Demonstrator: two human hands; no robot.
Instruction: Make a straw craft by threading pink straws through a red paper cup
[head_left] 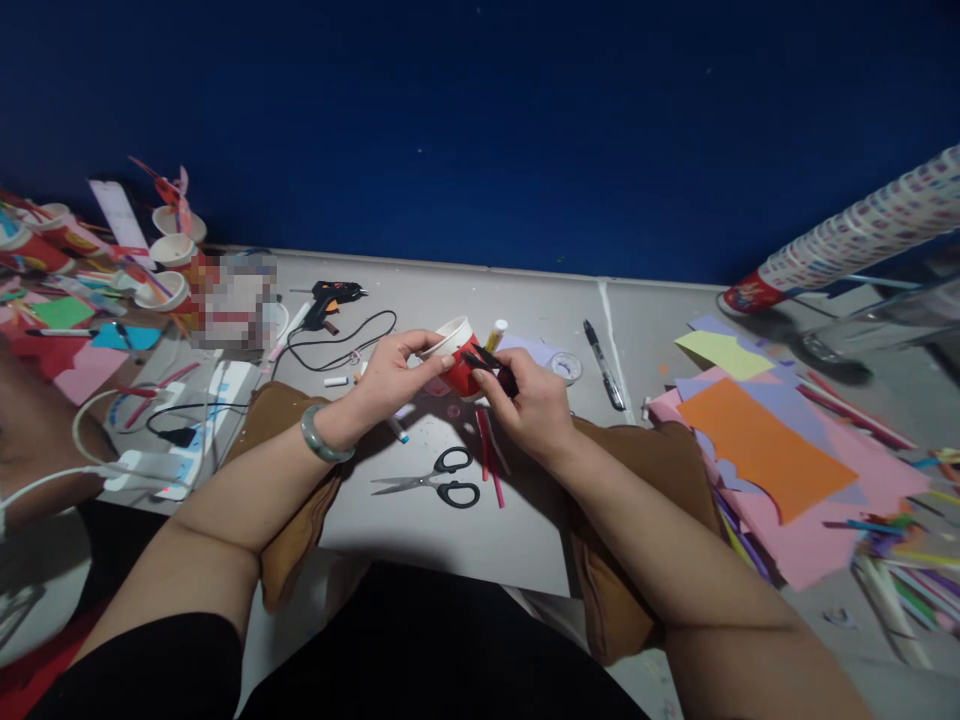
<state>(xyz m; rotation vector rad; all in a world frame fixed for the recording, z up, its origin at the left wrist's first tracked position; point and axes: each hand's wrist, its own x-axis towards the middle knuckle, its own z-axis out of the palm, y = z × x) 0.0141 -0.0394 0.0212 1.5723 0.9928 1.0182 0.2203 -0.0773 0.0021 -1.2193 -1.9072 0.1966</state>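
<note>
My left hand [396, 374] is closed around a red paper cup [463, 377] with a white rim, tilted over the middle of the table. At the cup's right side, my right hand [534, 398] grips a small black tool [484, 358]. Its tip meets or overlaps the cup's wall; fingers hide most of it, and its kind is unclear. Just behind stands a glue stick [496, 335] with a yellow label and white cap. Below my hands lie scissors [439, 481] with black handles, opened slightly, and some red and pink strips [484, 445].
A black glue gun [334, 300] with its cord lies back left, near power strips [202, 430]. A black pen [604, 365] and a tape roll [565, 367] are right of centre. Coloured paper [765, 445] and stacked cups [862, 235] occupy the right. Another person's arm [45, 430] is at left.
</note>
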